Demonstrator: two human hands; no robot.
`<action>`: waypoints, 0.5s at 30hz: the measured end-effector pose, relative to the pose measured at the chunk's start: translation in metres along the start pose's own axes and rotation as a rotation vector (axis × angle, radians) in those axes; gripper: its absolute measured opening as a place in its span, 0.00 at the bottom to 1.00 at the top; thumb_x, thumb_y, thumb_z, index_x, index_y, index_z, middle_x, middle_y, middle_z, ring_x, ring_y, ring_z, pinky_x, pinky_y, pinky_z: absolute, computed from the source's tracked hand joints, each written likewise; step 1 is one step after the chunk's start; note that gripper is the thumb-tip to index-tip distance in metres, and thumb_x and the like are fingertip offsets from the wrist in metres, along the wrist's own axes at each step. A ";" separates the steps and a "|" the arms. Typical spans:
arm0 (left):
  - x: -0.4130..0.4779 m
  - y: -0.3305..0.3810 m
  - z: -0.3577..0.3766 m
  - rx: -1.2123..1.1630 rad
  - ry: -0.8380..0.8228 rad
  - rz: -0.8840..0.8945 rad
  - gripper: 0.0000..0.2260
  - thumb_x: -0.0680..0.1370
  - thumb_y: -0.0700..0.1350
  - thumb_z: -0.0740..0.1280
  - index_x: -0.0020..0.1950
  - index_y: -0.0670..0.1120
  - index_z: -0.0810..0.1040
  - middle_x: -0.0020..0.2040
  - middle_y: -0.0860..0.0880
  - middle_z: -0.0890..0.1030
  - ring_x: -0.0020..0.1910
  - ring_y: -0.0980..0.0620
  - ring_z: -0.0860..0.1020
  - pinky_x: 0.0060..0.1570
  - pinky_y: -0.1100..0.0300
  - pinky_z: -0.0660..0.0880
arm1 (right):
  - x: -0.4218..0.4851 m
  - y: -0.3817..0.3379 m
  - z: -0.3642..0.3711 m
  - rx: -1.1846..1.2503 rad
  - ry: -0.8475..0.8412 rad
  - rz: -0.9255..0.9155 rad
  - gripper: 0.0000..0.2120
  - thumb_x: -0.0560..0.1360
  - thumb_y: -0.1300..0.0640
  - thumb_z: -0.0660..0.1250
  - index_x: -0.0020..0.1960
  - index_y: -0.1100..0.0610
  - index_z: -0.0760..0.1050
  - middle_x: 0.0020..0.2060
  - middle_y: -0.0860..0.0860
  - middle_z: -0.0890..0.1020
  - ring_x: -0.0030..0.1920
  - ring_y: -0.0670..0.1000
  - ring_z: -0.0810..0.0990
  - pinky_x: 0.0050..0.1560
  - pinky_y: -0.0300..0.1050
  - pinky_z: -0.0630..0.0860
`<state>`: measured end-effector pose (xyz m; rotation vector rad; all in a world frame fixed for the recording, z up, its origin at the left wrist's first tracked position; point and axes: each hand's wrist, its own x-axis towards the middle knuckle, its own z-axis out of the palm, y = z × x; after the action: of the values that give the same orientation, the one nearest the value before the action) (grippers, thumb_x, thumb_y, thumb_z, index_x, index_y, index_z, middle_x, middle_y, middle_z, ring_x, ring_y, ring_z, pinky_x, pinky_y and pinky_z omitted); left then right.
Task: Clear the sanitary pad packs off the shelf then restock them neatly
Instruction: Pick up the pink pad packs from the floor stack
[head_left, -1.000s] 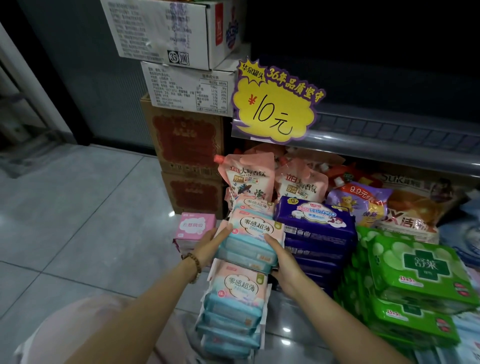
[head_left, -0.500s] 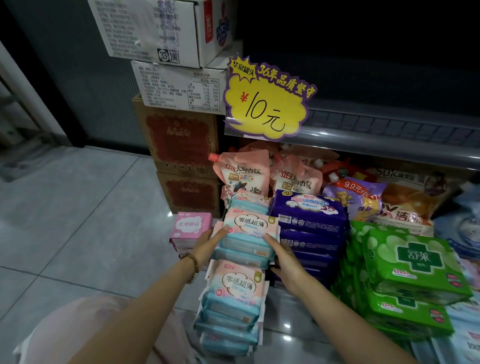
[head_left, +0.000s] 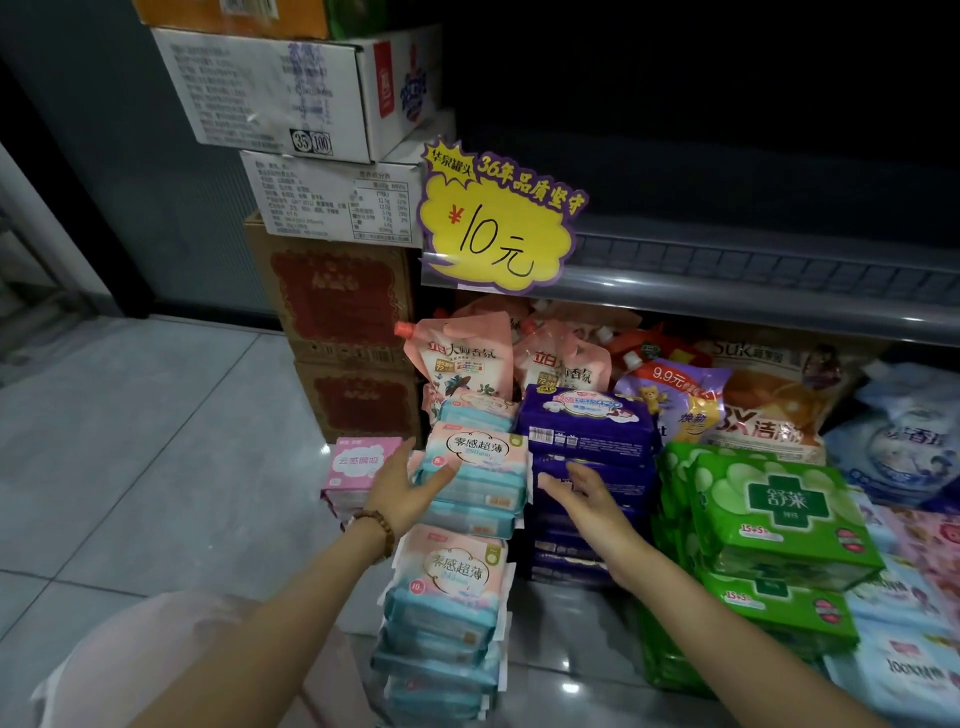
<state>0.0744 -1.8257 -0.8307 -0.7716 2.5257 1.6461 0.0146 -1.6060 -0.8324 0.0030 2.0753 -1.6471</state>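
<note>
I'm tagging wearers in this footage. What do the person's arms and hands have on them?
The left forearm and right forearm are bare, with no sleeves in view. The left hand has a bracelet of round brown beads at the wrist. The right hand shows no glove, watch or bracelet.

Pastels beside green, purple and yellow

The stacked pad packs are pink above and teal below, with a white cloud label in dark lettering. The purple packs carry white and pink print; the green packs show pale circles and a dark green cross. The price sign is yellow, edged purple, with a red yen mark and black figures. The brown cartons bear a dark red ornamental frame, and the floor is pale grey tile.
</note>
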 end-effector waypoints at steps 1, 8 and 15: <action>-0.002 0.007 -0.001 0.080 -0.009 0.065 0.36 0.71 0.64 0.67 0.73 0.49 0.63 0.67 0.56 0.67 0.65 0.54 0.67 0.68 0.55 0.64 | -0.003 -0.006 -0.005 -0.048 -0.004 -0.031 0.33 0.75 0.44 0.67 0.75 0.51 0.59 0.73 0.50 0.64 0.72 0.51 0.64 0.62 0.42 0.65; -0.005 0.091 0.020 0.507 -0.100 0.387 0.35 0.75 0.62 0.62 0.76 0.46 0.57 0.76 0.47 0.60 0.75 0.47 0.57 0.73 0.51 0.56 | -0.027 -0.078 -0.083 -0.352 0.039 -0.275 0.26 0.75 0.47 0.68 0.70 0.49 0.66 0.69 0.48 0.69 0.67 0.50 0.70 0.68 0.47 0.68; -0.022 0.154 0.113 0.388 -0.337 0.447 0.32 0.77 0.58 0.62 0.76 0.45 0.58 0.75 0.46 0.63 0.73 0.47 0.62 0.70 0.58 0.59 | -0.052 -0.077 -0.206 -0.250 0.339 -0.307 0.24 0.71 0.48 0.73 0.63 0.56 0.72 0.60 0.51 0.77 0.61 0.49 0.75 0.60 0.40 0.71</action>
<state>0.0028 -1.6706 -0.7431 0.1024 2.7456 1.1615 -0.0386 -1.4227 -0.7106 -0.1351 2.6410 -1.6338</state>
